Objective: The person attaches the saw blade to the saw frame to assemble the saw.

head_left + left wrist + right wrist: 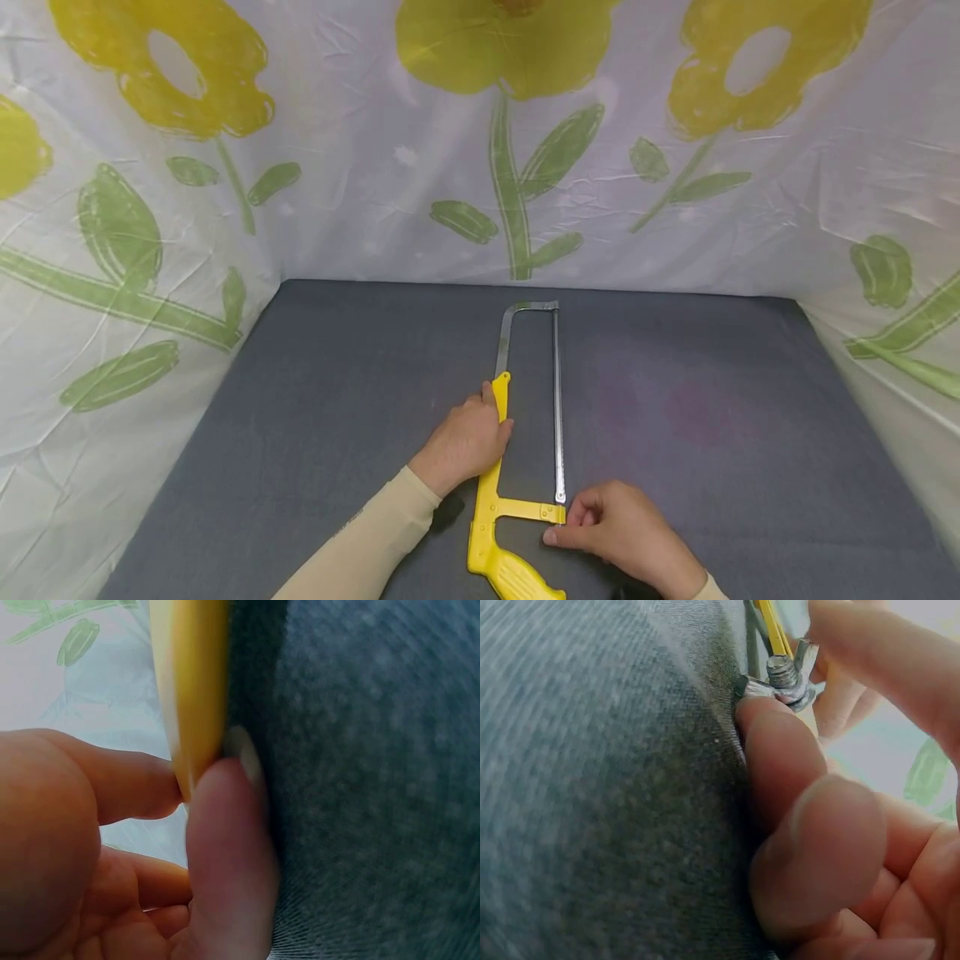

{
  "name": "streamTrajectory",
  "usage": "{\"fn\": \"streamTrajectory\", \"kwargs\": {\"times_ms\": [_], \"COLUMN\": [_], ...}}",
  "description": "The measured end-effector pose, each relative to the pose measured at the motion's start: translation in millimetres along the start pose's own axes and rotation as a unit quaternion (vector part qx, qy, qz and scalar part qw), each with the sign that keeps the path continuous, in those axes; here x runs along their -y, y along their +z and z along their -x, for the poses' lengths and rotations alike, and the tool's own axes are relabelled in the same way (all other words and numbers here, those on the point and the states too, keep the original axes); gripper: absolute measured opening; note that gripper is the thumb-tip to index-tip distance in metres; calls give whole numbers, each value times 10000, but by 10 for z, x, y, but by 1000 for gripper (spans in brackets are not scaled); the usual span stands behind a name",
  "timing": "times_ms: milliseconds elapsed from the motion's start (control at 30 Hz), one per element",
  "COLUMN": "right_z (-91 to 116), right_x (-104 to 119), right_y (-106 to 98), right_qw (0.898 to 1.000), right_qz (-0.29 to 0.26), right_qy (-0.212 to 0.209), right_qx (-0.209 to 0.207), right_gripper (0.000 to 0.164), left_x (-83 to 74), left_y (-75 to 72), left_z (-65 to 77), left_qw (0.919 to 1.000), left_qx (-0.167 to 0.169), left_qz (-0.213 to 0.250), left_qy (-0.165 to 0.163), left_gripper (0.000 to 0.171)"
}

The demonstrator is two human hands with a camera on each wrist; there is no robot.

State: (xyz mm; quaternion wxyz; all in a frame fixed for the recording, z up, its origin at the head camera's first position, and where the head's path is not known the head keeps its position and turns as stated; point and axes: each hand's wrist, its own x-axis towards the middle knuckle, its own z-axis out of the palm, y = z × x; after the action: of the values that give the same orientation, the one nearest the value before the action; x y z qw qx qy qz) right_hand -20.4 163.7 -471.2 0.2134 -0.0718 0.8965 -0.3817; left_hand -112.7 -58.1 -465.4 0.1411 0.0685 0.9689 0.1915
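Observation:
A hacksaw with a yellow handle and a silver bow lies on the dark grey cloth, its handle toward me. Its thin blade runs along the right side. My left hand grips the yellow part of the frame; in the left wrist view, thumb and finger pinch the yellow bar. At the near end of the blade, my right hand has its fingers around a metal wing nut on a threaded bolt. The wing nut is hidden from the head view.
The grey cloth surface spreads around the saw. White sheets printed with yellow flowers hang behind and at both sides. A small dark object, partly cut off, shows below my right hand.

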Motion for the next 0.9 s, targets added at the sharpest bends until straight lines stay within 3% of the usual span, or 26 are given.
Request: {"fn": "streamTrajectory", "kwargs": {"times_ms": [300,533,767,900], "right_z": [22,21,3,19], "right_x": [11,-19,-22,-33], "right_y": [-21,-34,-49,-48], "right_qw": [9998,9983,9964,9960], "right_qz": [-168,-363,-753,-774], "right_qy": [53,-376,-168,-289], "right_qx": [82,242,354,347], "right_gripper": [33,21,27,20], "left_x": [1,25,22,11], "left_y": [-7,9,8,2], "left_z": [-8,-11,-8,-4], "left_qw": [10000,9999,9998,9999], "left_qx": [8,-82,-121,-94], "left_qz": [-57,-41,-112,-100], "left_qy": [31,95,68,40], "left_gripper": [79,78,77,78]}}
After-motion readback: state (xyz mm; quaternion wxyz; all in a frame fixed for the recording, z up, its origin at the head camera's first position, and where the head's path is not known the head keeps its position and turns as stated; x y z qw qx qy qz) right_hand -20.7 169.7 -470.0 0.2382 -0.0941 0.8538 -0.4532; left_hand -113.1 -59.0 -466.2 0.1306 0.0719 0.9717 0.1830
